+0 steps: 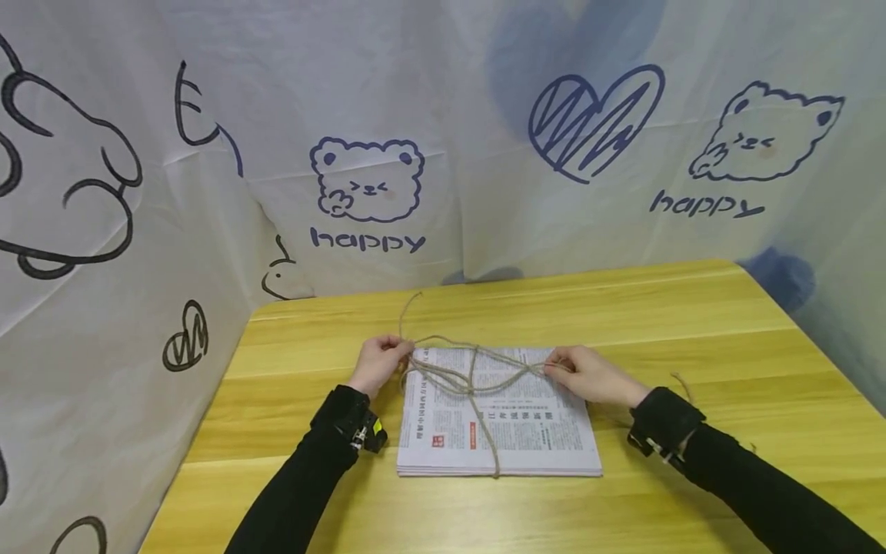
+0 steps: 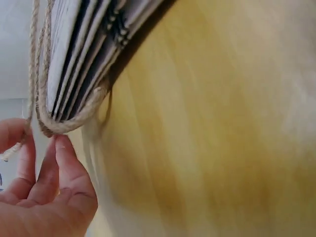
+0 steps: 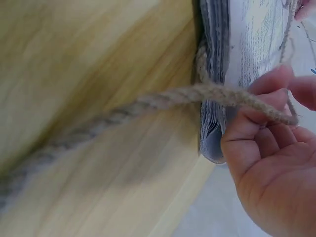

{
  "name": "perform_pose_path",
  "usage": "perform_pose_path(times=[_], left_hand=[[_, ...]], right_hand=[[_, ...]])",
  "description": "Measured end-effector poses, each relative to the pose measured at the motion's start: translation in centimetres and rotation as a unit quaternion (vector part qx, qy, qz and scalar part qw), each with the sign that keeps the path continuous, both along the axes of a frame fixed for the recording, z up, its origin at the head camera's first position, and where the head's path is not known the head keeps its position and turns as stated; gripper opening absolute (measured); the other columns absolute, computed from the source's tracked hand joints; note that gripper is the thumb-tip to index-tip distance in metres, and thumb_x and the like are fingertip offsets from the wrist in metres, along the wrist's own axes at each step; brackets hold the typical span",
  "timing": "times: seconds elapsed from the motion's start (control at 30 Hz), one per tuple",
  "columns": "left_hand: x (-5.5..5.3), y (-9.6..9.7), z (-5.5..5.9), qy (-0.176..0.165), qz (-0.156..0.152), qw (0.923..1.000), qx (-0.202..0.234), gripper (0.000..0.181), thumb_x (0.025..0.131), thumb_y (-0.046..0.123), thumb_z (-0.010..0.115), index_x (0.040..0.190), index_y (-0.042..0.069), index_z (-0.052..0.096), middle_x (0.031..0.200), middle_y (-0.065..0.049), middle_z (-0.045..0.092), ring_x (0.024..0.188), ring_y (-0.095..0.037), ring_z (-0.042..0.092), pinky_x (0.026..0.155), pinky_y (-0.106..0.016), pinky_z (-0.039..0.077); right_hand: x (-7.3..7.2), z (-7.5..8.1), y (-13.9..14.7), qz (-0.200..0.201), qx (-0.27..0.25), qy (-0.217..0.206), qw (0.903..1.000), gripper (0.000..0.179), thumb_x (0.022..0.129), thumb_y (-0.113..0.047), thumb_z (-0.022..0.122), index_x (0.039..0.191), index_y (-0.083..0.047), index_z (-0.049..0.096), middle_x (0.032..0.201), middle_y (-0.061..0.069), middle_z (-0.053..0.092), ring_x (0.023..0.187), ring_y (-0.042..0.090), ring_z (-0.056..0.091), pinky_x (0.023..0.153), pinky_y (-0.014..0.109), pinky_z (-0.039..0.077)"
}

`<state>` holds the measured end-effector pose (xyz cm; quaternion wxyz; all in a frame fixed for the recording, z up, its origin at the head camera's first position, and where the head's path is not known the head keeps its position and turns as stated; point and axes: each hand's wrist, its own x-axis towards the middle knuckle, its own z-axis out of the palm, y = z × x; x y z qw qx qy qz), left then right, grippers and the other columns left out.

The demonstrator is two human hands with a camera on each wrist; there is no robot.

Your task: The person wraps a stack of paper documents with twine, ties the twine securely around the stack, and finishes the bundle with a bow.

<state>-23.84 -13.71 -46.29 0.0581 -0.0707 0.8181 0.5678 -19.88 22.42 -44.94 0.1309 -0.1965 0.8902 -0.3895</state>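
A folded stack of newspapers [image 1: 526, 442] lies flat on the table, with twine [image 1: 487, 431] running across it lengthwise and crosswise and several loose strands over its top. At the stack's far left corner, my left hand [image 1: 377, 362] pinches a strand of the twine. My right hand [image 1: 588, 373] pinches another part near the right edge. In the left wrist view, the twine [image 2: 74, 121] wraps under the layered paper edges just above the left fingertips. A length of twine [image 3: 133, 111] trails from the right fingers across the right wrist view.
The wooden table [image 1: 277, 415] has yellow grain. One loose twine end [image 1: 408, 304] points toward the back edge, and another end [image 1: 681, 377] shows beyond the right wrist. White cloth [image 1: 471, 115] with drawings hangs behind and at both sides.
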Motion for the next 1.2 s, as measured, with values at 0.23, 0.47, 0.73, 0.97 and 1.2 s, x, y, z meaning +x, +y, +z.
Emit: perform_pose_path(times=[0.23, 0.47, 0.73, 0.97, 1.2], left_hand=[[0.5, -1.0, 2.3, 0.054, -0.029, 0.9981, -0.006, 0.035, 0.102, 0.027, 0.061, 0.117, -0.003, 0.069, 0.121, -0.017, 0.066, 0.105, -0.024, 0.061, 0.086, -0.027, 0.050], [1.4, -4.6, 5.9, 0.076, -0.046, 0.9959, 0.017, 0.043, 0.103, 0.038, 0.058, 0.118, -0.002, 0.065, 0.111, -0.003, 0.066, 0.102, -0.012, 0.057, 0.089, -0.020, 0.049], [2.7, -10.3, 7.2, 0.078, 0.042, 0.9937, 0.069, 0.023, 0.102, 0.042, 0.058, 0.099, 0.020, 0.066, 0.095, 0.018, 0.060, 0.091, -0.003, 0.055, 0.081, -0.017, 0.050], [4.3, -14.9, 5.4, 0.021, 0.059, 0.9862, -0.154, 0.049, 0.105, 0.045, 0.048, 0.103, 0.002, 0.071, 0.097, -0.006, 0.073, 0.082, -0.012, 0.064, 0.072, -0.024, 0.049], [5.1, -12.6, 4.1, 0.044, -0.050, 0.9247, -0.375, 0.051, 0.105, 0.043, 0.048, 0.072, 0.006, 0.062, 0.062, -0.004, 0.054, 0.056, -0.018, 0.043, 0.056, -0.030, 0.031]], right_hand=[[0.4, 1.0, 1.3, 0.009, -0.051, -0.005, 0.9986, 0.023, 0.107, -0.015, 0.050, 0.101, 0.002, 0.065, 0.063, 0.001, 0.047, 0.052, 0.006, 0.041, 0.052, 0.024, 0.035], [1.3, 2.1, 4.3, 0.035, -0.076, 0.004, 0.9965, 0.023, 0.106, -0.011, 0.049, 0.096, 0.003, 0.063, 0.064, 0.000, 0.049, 0.053, 0.011, 0.043, 0.053, 0.026, 0.038], [2.6, 2.6, 6.9, 0.030, -0.068, -0.013, 0.9971, 0.025, 0.108, -0.015, 0.048, 0.100, 0.004, 0.062, 0.067, 0.001, 0.050, 0.059, 0.027, 0.048, 0.056, 0.029, 0.041], [2.7, 2.3, 6.4, -0.008, -0.053, -0.011, 0.9985, 0.024, 0.107, -0.017, 0.050, 0.098, 0.003, 0.061, 0.066, 0.000, 0.049, 0.056, 0.015, 0.045, 0.055, 0.027, 0.038], [2.4, 2.4, 5.9, -0.011, -0.038, -0.026, 0.9989, 0.022, 0.106, -0.018, 0.053, 0.103, 0.003, 0.061, 0.067, 0.003, 0.050, 0.057, 0.014, 0.046, 0.055, 0.025, 0.037]])
